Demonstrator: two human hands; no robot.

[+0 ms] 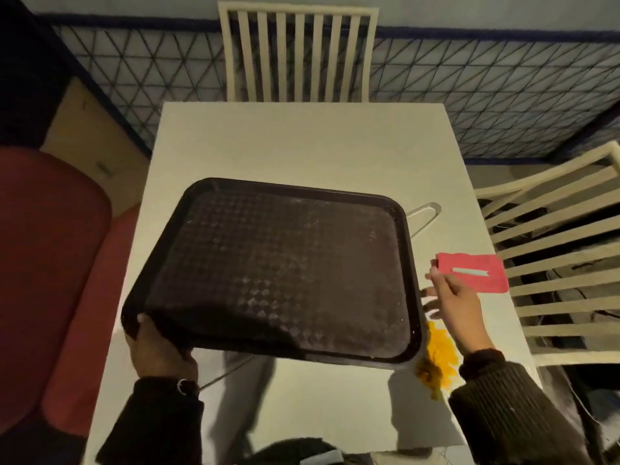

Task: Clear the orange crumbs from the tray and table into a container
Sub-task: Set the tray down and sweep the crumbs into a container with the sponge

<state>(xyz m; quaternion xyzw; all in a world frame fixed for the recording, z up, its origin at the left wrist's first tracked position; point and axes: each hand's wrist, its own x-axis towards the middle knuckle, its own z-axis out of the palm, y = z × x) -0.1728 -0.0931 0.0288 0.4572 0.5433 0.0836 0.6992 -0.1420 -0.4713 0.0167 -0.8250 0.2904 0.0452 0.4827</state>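
Note:
A dark brown textured tray (278,263) is lifted and tilted over the white table (302,146), its right near corner lowest. My left hand (157,347) grips the tray's near left corner. A heap of orange crumbs (439,354) lies on the table by that low right corner, and a few specks cling to the tray's right rim. My right hand (449,297) hovers just right of the tray with fingers spread, holding nothing. A clear container (424,213) peeks out from behind the tray's right edge; most of it is hidden.
A red scraper card (476,271) with a grey strip lies on the table just beyond my right hand. Cream slatted chairs stand at the far side (297,55) and right side (553,256). A red seat (50,263) is on the left.

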